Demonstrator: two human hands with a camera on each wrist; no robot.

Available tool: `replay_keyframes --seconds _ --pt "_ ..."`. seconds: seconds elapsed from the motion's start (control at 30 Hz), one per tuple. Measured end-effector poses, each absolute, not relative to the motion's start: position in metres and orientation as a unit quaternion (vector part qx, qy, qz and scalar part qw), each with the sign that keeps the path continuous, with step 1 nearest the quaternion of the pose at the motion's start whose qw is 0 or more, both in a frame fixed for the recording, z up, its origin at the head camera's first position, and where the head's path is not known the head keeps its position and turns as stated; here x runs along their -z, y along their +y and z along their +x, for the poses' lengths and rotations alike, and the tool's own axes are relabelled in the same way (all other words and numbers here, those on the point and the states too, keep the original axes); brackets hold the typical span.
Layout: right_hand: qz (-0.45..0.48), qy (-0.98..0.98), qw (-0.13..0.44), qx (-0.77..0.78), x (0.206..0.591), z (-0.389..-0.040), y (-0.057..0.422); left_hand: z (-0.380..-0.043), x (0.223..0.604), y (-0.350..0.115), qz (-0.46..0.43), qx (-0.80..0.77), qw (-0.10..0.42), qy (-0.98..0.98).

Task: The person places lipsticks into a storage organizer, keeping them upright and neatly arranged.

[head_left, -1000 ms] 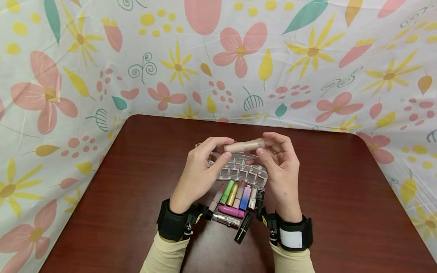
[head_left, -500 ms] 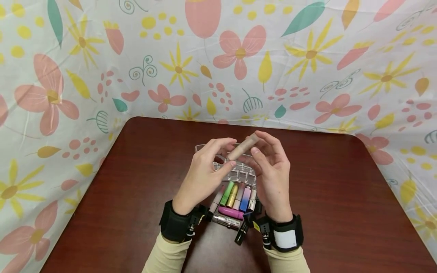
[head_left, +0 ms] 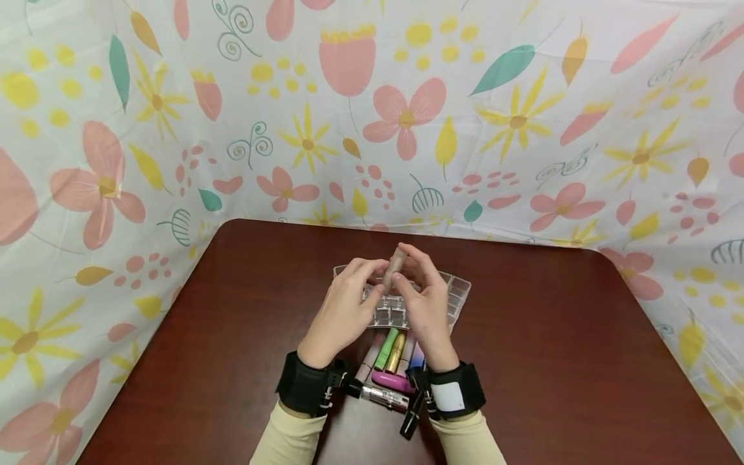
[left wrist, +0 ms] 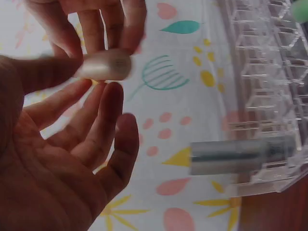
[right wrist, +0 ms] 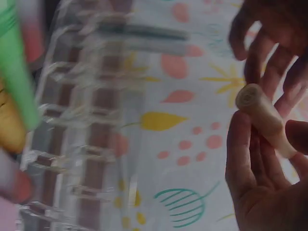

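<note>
A slim beige lipstick tube point(head_left: 394, 267) is held upright at a slant above the clear organizer point(head_left: 460, 292). My left hand point(head_left: 341, 311) pinches its lower end between thumb and fingers. Higher up, the thumb and fingers of my right hand point(head_left: 429, 311) grip the same tube. The right wrist view shows the round end of the lipstick tube point(right wrist: 250, 98) with a faint mark on it. One grey lipstick tube point(left wrist: 226, 156) sits in an organizer slot in the left wrist view. The hands hide part of the organizer.
Several cosmetic tubes lie before the organizer, among them a green one point(head_left: 386, 349), a gold one point(head_left: 396, 354) and a magenta one point(head_left: 392, 381). Nearer are a silver tube point(head_left: 385, 398) and a black tube point(head_left: 410, 423). A floral cloth point(head_left: 407, 129) stands behind the brown table point(head_left: 552, 336).
The beige lipstick tube has turned from nearly level to steeply upright. My right hand has moved left, closer to my left hand. The head view has tilted up slightly.
</note>
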State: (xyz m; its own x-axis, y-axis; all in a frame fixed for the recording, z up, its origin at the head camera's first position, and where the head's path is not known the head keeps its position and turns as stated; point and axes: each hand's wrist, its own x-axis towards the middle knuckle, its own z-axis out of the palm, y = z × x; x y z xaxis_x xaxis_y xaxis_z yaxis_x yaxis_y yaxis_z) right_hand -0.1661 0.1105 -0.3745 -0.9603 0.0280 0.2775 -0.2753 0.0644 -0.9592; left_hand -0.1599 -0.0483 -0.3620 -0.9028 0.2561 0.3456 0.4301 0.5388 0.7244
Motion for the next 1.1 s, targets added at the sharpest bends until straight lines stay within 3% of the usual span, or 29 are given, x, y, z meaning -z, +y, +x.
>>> replay_keyframes --seconds 0.47,0.7,0.93,1.1 --pt "0.148 -0.755 0.028 -0.639 0.407 -0.181 0.099 -0.173 0.385 -0.059 -0.146 0.425 0.119 -0.885" --pt "0.127 -0.753 0.055 -0.644 0.411 -0.186 0.092 -0.178 0.385 -0.068 -0.156 0.431 0.117 -0.881" --pt "0.096 -0.739 0.074 -0.662 0.417 -0.192 0.085 -0.193 0.409 -0.084 -0.104 0.457 0.155 -0.870" --pt "0.093 -0.771 0.073 -0.626 0.422 -0.192 0.079 -0.202 0.431 -0.084 -0.106 0.455 0.127 -0.875"
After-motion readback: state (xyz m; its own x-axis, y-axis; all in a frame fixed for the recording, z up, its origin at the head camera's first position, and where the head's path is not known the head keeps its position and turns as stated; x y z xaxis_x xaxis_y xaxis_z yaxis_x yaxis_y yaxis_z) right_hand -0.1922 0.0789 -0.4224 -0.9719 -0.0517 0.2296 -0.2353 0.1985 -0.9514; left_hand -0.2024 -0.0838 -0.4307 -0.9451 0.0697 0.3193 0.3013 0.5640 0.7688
